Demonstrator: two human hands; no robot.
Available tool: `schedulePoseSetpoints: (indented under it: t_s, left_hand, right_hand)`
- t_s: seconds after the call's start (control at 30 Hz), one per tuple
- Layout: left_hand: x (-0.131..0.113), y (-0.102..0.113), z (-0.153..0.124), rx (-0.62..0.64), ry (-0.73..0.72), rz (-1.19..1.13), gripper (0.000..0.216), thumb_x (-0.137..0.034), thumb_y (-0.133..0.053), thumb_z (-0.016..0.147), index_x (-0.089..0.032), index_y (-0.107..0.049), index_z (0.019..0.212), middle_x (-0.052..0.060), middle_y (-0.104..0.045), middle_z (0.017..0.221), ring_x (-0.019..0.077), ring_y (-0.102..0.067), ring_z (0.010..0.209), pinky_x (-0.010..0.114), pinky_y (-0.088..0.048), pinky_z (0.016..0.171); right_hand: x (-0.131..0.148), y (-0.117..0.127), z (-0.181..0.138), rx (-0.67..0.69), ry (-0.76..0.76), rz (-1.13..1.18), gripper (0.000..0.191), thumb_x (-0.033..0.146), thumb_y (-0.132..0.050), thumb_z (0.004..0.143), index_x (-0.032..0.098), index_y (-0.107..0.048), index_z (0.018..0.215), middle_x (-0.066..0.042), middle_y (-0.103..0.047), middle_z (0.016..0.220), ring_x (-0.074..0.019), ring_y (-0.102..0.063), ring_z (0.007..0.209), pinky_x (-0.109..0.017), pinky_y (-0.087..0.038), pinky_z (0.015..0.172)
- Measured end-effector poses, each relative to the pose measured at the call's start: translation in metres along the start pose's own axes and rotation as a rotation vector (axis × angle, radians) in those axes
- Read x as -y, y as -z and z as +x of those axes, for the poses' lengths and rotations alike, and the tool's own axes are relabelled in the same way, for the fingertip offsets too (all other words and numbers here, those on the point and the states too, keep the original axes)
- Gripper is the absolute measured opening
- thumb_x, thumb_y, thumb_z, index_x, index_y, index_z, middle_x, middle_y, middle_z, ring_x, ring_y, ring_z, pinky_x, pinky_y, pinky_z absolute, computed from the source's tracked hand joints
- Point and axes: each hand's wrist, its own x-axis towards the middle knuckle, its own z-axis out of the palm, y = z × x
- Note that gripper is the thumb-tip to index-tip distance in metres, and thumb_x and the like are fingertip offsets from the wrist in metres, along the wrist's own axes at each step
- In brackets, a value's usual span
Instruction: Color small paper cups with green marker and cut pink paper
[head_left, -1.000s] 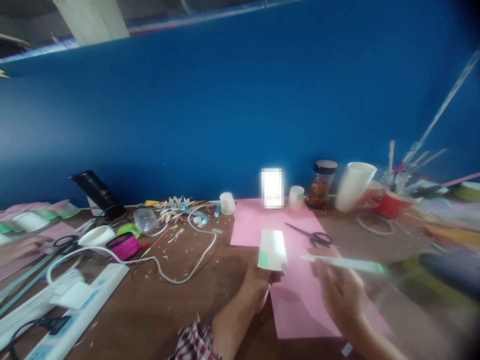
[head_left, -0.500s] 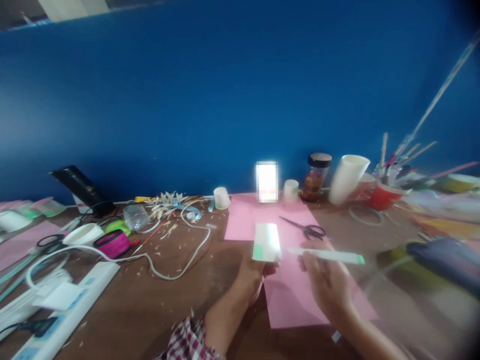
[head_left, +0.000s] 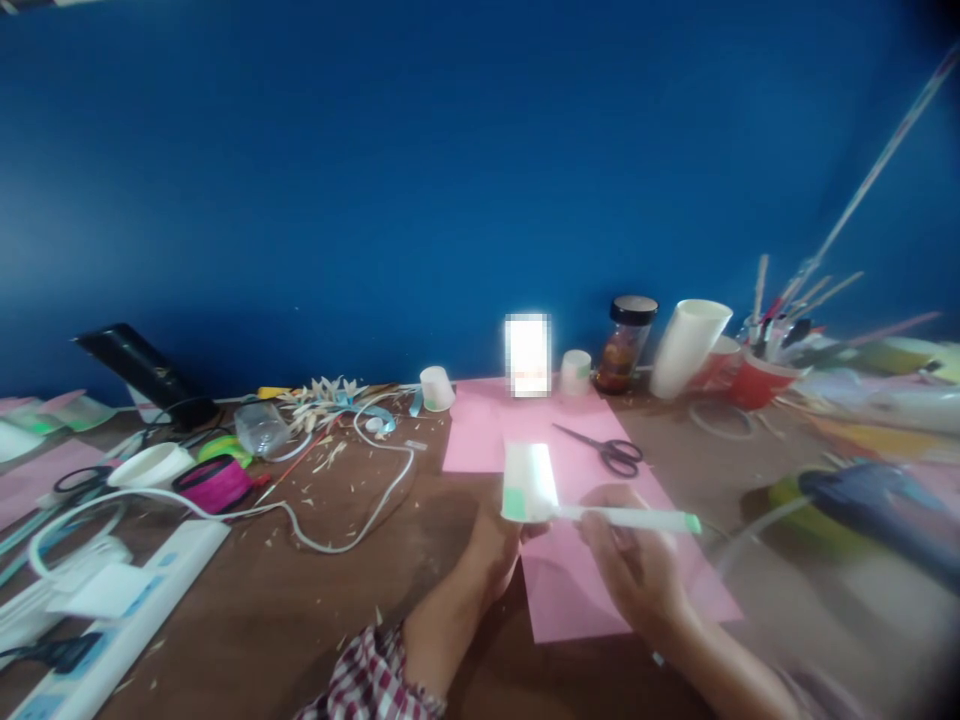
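- The left hand [head_left: 499, 548] grasps a white cup [head_left: 536, 478] from its near side, fingers partly hidden beneath it; the narrow end points far and the wide rim near, apparently so that the cup's side faces up and is free to be worked on.
- A green patch [head_left: 514, 501] sits on that side, left and close to the rim.
- The right hand [head_left: 637, 565] grasps a white marker [head_left: 649, 518] between thumb and fingers, its green end to the right and its tip to the left, at the cup's right edge; whether the tip touches is too blurred to tell. The grip looks like a writing hold.
- Both hands are above or beside pink paper [head_left: 574, 600], which probably shields the table [head_left: 330, 620].
- Scissors [head_left: 621, 458] lie on the paper's right part, far of the right hand, handles to the right, seemingly parked within reach.
- Two small cups, one just left of the paper [head_left: 437, 389] and one at its far right corner [head_left: 576, 371], stand apart from the hands, perhaps to leave room.
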Motion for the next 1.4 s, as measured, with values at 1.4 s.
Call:
schedulePoseSetpoints:
  t_s: [1.4]
  left_hand:
    - [0.0024, 0.0003, 0.0019, -0.043, 0.026, -0.070, 0.021, -0.026, -0.077, 0.056, -0.015, -0.064, 0.067, 0.002, -0.063, 0.065, 0.0127, -0.055, 0.062, 0.026, -0.038, 0.059]
  right_hand:
    - [0.0031, -0.0037, -0.0010, -0.134, -0.117, 0.034, 0.013, 0.030, -0.048, 0.089, 0.019, -0.055, 0.085, 0.000, -0.056, 0.068, -0.0104, -0.049, 0.047, -0.019, -0.037, 0.037]
